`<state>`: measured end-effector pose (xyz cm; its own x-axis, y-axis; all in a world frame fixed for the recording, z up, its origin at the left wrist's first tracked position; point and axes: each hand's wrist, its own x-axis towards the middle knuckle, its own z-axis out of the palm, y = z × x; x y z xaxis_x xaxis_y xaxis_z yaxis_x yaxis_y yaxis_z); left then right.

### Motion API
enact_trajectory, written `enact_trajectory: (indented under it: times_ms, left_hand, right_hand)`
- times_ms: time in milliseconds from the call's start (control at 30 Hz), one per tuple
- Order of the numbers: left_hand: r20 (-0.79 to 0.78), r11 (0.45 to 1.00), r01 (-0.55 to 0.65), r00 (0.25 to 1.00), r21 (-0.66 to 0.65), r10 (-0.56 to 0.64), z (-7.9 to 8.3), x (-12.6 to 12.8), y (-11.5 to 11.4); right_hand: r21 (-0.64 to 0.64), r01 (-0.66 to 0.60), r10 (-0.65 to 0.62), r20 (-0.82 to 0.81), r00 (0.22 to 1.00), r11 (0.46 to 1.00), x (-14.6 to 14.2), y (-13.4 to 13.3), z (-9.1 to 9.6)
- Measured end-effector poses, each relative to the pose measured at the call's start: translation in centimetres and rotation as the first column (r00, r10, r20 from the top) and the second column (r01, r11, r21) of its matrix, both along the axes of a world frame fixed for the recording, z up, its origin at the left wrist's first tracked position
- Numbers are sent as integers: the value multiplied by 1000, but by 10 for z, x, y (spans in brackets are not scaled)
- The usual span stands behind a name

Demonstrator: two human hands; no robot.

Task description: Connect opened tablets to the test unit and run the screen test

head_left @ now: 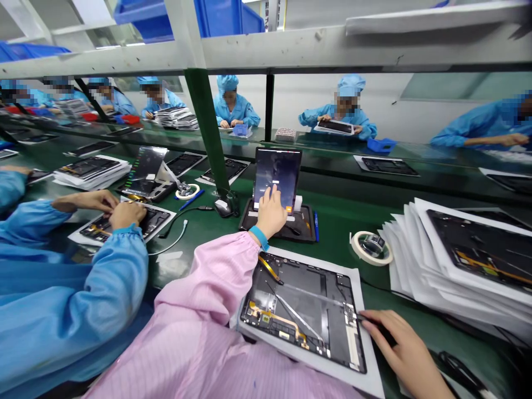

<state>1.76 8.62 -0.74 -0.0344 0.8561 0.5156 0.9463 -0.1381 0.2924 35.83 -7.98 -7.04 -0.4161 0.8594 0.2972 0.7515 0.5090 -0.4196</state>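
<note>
An opened tablet chassis (pixel 307 310) with exposed flex cables lies on a white sheet (pixel 366 366) in front of me. My right hand (pixel 405 349) rests at its right edge and grips a thin dark tool whose tip touches the chassis. My left hand (pixel 271 213), in a pink sleeve with a blue wrist strap, reaches forward; its fingertip touches the lit screen of an upright tablet (pixel 277 174) standing in a black stand (pixel 305 224).
A stack of white sheets carrying tablet chassis (pixel 465 260) sits at the right, with a tape roll (pixel 371 247) beside it. A co-worker in blue (pixel 83 266) works on another chassis at my left. A green post (pixel 206 127) and a mouse (pixel 223 206) stand ahead.
</note>
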Motion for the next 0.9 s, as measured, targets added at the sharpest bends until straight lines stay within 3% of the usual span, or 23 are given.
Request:
enact_trajectory:
  times_ms: [133,233,333,400,500,567,700,833,900]
  left_hand:
    - [1,1000,8,1000,31,-8,2,1,16]
    - [20,1000,-5,1000,28,4,6,3,15]
    - [68,999,24,997,42,-27,12,16,-7]
    - [101,991,131,986,10,-131,13,32,-32]
    - [94,908,407,912,-98,-398,4,58,-69]
    - [56,845,509,860,-167,-507,-6,70,-84]
    - [77,708,656,746,-261,-662,-26,76,-86]
    - [246,635,702,710,-322,-660,-37,74,-76]
    - [270,617,687,722,-383,-637,-39,74,-76]
  right_hand:
    - [10,2,-2,7,1000,1000,-1,-2,1]
    - [30,-8,7,28,1000,1000,-1,-2,1]
    - [79,-45,39,72,997,996,-1,-1,2]
    - [136,-100,82,134,988,986,-2,0,5]
    - [206,-154,99,253,962,966,-9,-2,12]
    - [228,-129,59,292,955,965,-17,-9,17]
    - [123,-30,-8,300,954,992,-31,-22,31]
    - [-51,-5,20,307,951,999,-22,-17,44]
    - [-68,83,-62,264,963,994,-15,-4,46]
